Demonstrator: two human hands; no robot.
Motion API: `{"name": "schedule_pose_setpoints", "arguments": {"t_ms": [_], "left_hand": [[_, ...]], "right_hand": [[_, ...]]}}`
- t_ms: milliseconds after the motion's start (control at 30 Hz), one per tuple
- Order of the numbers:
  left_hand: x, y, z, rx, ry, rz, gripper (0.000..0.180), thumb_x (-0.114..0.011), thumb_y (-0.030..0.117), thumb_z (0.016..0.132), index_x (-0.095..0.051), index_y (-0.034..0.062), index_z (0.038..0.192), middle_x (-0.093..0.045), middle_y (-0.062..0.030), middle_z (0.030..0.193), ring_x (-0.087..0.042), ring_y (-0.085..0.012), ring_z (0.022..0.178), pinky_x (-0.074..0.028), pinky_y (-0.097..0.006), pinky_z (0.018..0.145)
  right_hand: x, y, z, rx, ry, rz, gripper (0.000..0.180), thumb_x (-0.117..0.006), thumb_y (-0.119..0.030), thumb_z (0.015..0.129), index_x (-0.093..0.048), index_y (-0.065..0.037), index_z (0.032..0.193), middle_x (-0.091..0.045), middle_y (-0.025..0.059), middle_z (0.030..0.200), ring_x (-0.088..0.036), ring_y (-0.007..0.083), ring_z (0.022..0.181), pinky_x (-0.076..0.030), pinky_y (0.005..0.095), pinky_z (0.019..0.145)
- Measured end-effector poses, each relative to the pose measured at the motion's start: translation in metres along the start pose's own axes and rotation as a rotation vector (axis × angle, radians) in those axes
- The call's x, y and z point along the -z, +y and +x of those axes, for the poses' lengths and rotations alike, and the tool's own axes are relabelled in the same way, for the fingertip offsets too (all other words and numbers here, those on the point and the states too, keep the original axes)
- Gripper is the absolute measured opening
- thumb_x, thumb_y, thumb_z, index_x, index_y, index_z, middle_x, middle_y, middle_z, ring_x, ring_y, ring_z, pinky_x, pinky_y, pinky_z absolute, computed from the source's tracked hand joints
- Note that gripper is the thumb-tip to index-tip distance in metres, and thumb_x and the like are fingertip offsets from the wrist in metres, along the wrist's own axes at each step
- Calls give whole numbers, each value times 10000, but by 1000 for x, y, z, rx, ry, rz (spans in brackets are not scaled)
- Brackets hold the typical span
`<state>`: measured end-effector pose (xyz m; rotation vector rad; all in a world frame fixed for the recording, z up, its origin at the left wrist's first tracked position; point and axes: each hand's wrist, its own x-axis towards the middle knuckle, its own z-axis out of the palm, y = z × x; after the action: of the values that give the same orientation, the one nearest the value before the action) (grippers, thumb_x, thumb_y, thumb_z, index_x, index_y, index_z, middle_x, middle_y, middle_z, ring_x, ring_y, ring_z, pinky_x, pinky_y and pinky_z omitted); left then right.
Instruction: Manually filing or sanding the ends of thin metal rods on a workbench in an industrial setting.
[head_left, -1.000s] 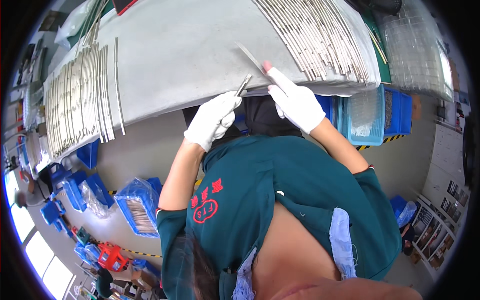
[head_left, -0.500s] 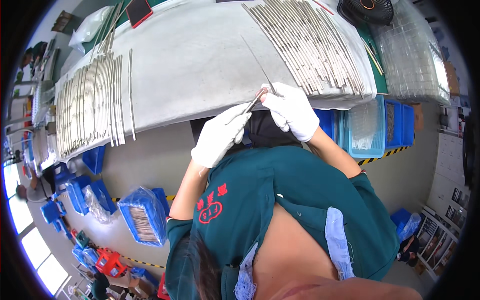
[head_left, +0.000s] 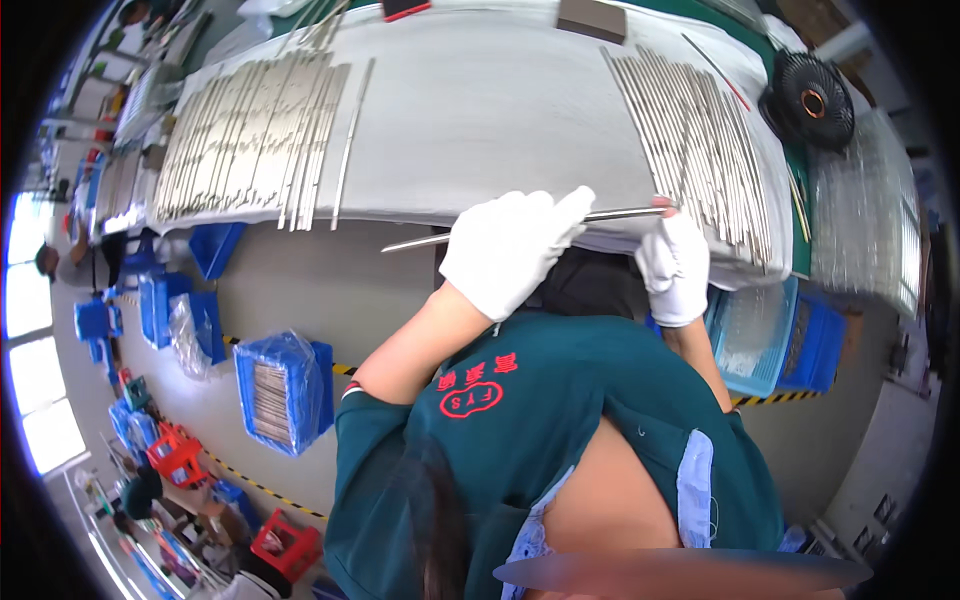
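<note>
My left hand (head_left: 515,255), in a white glove, is closed round a slim metal rod (head_left: 625,213) held nearly level above the table's front edge. One end of the rod sticks out to the left of the glove. Its other end meets the bare fingertips of my right hand (head_left: 675,268), whose glove leaves those tips uncovered. A thin dark rod (head_left: 684,150) rises from the closed right hand, across the right-hand batch of metal rods (head_left: 715,170). On the left of the table lies another batch of metal rods (head_left: 245,140), with a single rod (head_left: 352,145) a little apart.
The table has a pale cloth (head_left: 480,110). A black fan (head_left: 812,103) and clear plastic trays (head_left: 865,215) stand at the right. At the back are a brown block (head_left: 592,20) and a red-edged device (head_left: 406,9). Blue bins (head_left: 285,390) sit on the floor.
The view has shifted. The metal rod has turned from slanting to nearly level, and more of it shows left of my left hand. The thin dark rod now points up instead of up-left.
</note>
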<state>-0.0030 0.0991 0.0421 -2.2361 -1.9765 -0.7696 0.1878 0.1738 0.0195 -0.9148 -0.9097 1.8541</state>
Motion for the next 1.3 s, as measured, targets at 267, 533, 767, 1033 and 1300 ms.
{"name": "schedule_pose_setpoints", "arguments": {"t_ms": [267,533,767,1033,1300], "left_hand": [[21,6,19,-41,-30,99,303,-528,161,773,-560,132,1073,-527,-43,714,-571,-212,665,-467,-353,544],[27,7,24,-35,-36,36,254,-544,150,752,-558,109,1003,-556,-63,703,-606,-246,672,-491,-376,561],[2,-11,14,-132,-105,-351,284,-482,272,912,-568,100,1122,-619,-65,759,-629,-230,714,-489,-366,593],[-2,-7,-11,847,-654,-1433,183,-551,222,900,-577,62,985,-542,24,659,-432,-34,464,-361,-192,435],[-33,-11,-32,759,-280,-1329,250,-563,81,881,-590,9,1119,-600,-26,808,-521,-61,667,-439,-194,613]], "right_hand": [[16,-5,16,-163,-96,528,327,-282,-191,1003,-499,7,1146,-284,-40,456,-258,76,342,-245,225,336],[17,-7,17,-118,-192,524,310,-296,-165,995,-469,6,1187,-281,-49,478,-252,65,353,-240,218,345],[7,-19,6,228,-25,79,212,-465,-209,960,-508,-10,1020,-283,-63,461,-242,46,334,-204,212,323],[-45,-41,-5,52,-53,-242,208,-608,-199,877,-599,-6,954,-447,-22,490,-345,38,357,-239,202,353],[-54,-42,-11,-24,-127,-249,205,-571,-191,897,-618,4,940,-477,-28,538,-370,24,389,-275,195,373]]}}
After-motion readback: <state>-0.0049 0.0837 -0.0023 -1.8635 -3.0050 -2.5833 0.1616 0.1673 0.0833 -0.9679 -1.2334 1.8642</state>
